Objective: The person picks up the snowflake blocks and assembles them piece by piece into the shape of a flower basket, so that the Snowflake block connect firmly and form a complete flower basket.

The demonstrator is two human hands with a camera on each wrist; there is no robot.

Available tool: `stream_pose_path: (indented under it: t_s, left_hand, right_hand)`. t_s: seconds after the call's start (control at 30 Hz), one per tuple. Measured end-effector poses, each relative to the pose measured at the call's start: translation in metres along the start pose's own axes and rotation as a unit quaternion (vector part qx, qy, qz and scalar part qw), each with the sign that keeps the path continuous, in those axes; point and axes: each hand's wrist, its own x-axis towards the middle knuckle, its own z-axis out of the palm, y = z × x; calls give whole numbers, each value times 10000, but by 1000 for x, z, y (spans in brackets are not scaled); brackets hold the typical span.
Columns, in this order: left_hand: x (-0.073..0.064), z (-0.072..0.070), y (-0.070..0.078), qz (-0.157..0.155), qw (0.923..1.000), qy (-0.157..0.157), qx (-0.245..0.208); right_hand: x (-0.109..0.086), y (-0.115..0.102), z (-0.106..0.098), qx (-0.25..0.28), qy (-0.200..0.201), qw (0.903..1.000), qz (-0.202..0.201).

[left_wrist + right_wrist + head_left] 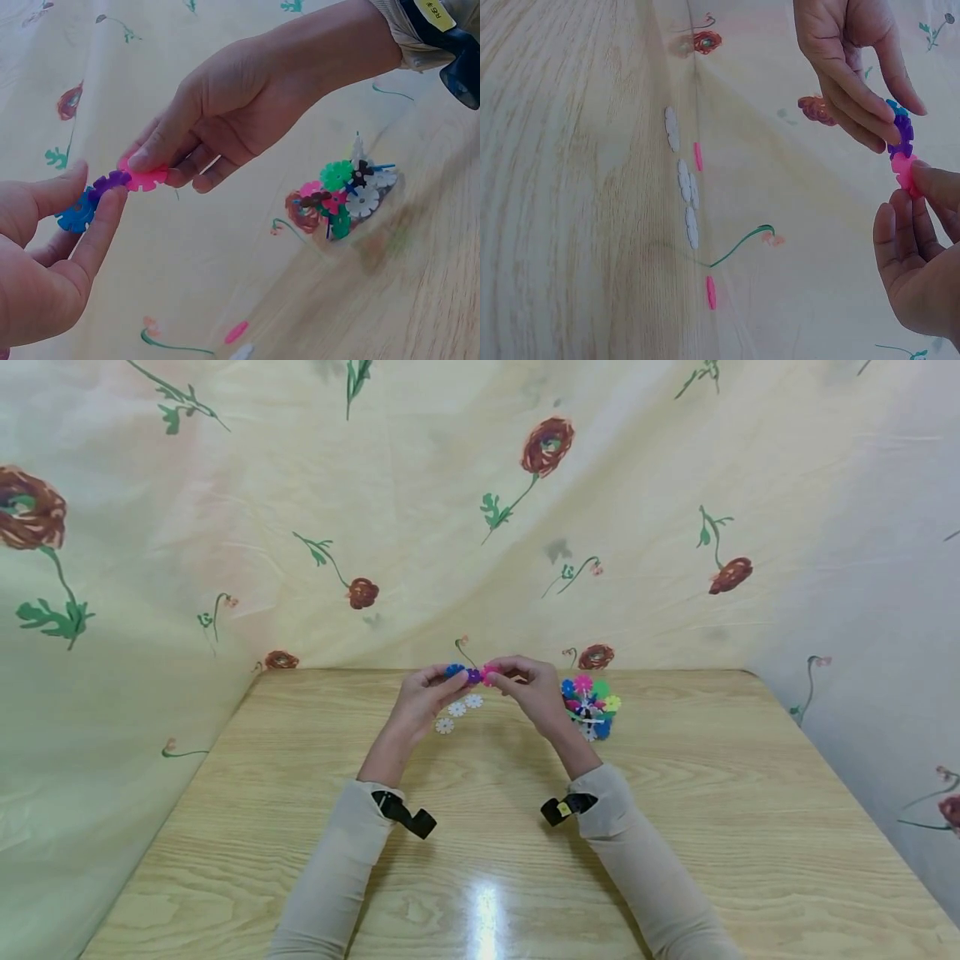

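Three notched flower-shaped plastic discs are joined in a short chain above the far side of the table: a blue disc (pixel 73 219), a purple disc (pixel 109 183) and a pink disc (pixel 148 180). My left hand (pixel 417 702) pinches the blue and purple end between thumb and fingers, hiding part of both. From the other side, my right hand (pixel 537 695) pinches the pink disc between thumb and fingertips. Below the hands, white flower discs (pixel 457 708) lie flat on the table.
A heap of mixed-colour flower discs (pixel 588 708) sits on the wooden table (pixel 480 827), right of my right hand. Pink discs (pixel 711 292) lie near the white ones in the right wrist view. A floral cloth (pixel 450 510) hangs behind the table.
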Motion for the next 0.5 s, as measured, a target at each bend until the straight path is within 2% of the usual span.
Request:
stream_pose_path:
  t_s: [0.17, 0.33, 0.5]
  left_hand:
    - [0, -1, 0, 134, 9983, -163, 546]
    - [0, 2, 0, 146, 9995, -289, 40]
    - [0, 5, 1, 9, 9989, -120, -461]
  right_hand:
    - [0, 1, -1, -42, -32, 9999, -139]
    - [0, 1, 0, 154, -31, 9993, -329]
    - [-1, -3, 4, 157, 131, 9981, -573]
